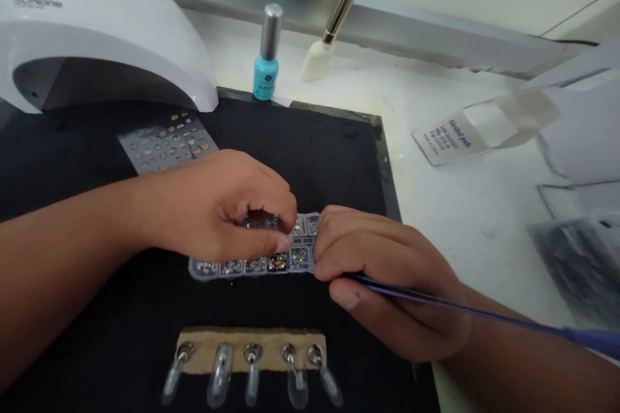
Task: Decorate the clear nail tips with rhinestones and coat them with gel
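Observation:
A clear compartment case [254, 264] of small rhinestones lies on the black mat, partly covered by both hands. My left hand [217, 210] reaches over it from the left, thumb and index fingertip closed together at the middle compartments. What those fingertips hold, if anything, is hidden. In my right hand [387, 271] is a pair of thin blue tweezers [431, 300], gripped between thumb and fingers. Their tips are at a front compartment with pale stones, beside one with dark stones. The right fingers cover the case's right end.
Several clear nail tips [221, 374] stand on a tan strip [266, 339] in front. A patterned sticker sheet [169, 142] lies behind my left hand. Farther back are a white nail lamp [111, 19], a turquoise bottle [266, 74], a cream bottle [320, 58] and an alcohol-pads box [450, 135].

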`<state>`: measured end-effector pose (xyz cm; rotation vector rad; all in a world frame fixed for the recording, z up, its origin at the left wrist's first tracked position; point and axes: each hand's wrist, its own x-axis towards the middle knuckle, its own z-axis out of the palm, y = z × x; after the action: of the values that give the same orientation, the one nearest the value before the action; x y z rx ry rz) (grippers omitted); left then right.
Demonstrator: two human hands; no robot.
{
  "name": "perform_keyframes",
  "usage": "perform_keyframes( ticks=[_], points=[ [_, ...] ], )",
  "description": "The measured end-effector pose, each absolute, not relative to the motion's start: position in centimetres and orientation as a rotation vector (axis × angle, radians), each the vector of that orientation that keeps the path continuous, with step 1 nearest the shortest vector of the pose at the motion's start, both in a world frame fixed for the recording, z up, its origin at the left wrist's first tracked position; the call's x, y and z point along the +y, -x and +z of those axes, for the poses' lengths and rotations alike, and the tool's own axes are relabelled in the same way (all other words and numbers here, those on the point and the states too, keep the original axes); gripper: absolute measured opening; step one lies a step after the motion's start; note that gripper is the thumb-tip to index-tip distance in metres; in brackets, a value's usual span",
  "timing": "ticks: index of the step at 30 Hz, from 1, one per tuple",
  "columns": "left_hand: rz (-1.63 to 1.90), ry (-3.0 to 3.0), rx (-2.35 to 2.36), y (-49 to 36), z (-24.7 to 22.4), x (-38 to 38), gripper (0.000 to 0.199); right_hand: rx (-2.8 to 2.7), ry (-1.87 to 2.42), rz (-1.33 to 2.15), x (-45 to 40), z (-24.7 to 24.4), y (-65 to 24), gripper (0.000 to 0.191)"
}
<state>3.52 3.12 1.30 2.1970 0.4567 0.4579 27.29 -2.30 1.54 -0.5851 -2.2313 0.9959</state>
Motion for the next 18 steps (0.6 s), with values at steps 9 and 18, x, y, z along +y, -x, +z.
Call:
perform_keyframes(
  ticks=[9, 18],
  points=[
    [0.463, -2.209, 0.444, -3.5, 1.1, 3.4, 0.021, -2.189, 0.629, 0.964, -2.7, 1.6, -27.1, 0.01],
    [0.479, -2.238, 0.446, -3.6, 0.9, 3.3, 0.021, -2.36, 0.679, 0.709, -3.4, 2.4, -26.5, 0.012]
  ],
)
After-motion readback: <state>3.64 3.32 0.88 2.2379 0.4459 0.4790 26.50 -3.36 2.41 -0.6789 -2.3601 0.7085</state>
